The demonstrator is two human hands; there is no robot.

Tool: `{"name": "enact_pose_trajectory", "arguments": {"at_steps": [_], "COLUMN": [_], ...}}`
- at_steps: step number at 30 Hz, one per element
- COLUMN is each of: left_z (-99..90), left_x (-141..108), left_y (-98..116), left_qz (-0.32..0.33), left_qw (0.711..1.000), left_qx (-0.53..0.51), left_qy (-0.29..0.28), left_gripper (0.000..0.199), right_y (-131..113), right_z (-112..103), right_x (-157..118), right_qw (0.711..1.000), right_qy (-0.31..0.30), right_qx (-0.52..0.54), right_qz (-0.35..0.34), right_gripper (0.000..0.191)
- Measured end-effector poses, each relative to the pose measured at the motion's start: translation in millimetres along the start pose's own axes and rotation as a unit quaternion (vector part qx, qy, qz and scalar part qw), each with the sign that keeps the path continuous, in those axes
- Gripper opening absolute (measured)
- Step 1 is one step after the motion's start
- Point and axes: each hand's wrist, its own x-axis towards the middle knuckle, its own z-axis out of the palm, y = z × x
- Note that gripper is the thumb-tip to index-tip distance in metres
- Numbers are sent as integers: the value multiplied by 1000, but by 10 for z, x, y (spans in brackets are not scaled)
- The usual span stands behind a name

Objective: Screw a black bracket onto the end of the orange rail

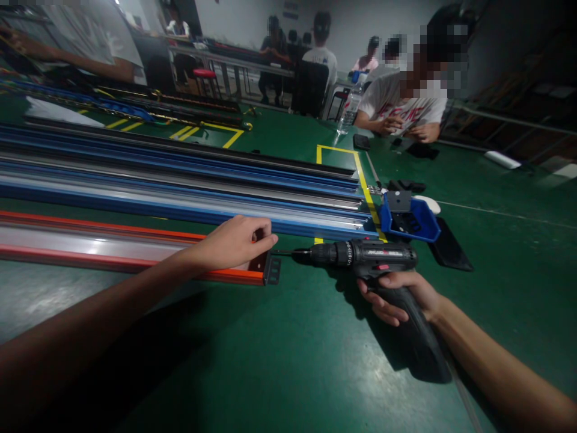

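Note:
My right hand (399,294) is wrapped round the grip of a black power drill (383,255), which points left. The drill's thin bit (283,252) reaches the black end plate (272,270) on the orange metal rail (216,275). Whether the tip sits in a screw is too small to tell. Over the rail's end lies my left hand (237,240), its fingers curled down on the rail and its thumb close to the end plate. Some of its fingertips are hidden behind the hand.
Several blue and black rails (180,201) lie beyond the orange one. A blue bin (424,227) holds black plates, with a dark flat object (451,246) beside it. Farther back stands a plastic bottle (349,111), near a co-worker (401,108) seated across the green table (288,361).

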Motion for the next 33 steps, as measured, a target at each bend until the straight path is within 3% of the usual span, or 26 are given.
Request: {"name": "enact_pose_trajectory", "arguments": {"at_steps": [33], "left_z": [1], "left_x": [-1], "left_y": [16], "left_qz": [-1], "left_qw": [1000], "left_qx": [-5], "left_qy": [1], "left_gripper": [30], "right_y": [2], "right_z": [-2], "right_x": [-6], "right_qw": [1000], "right_qy": [6], "right_qx": [-19], "right_qz": [0], "right_gripper": [29]}}
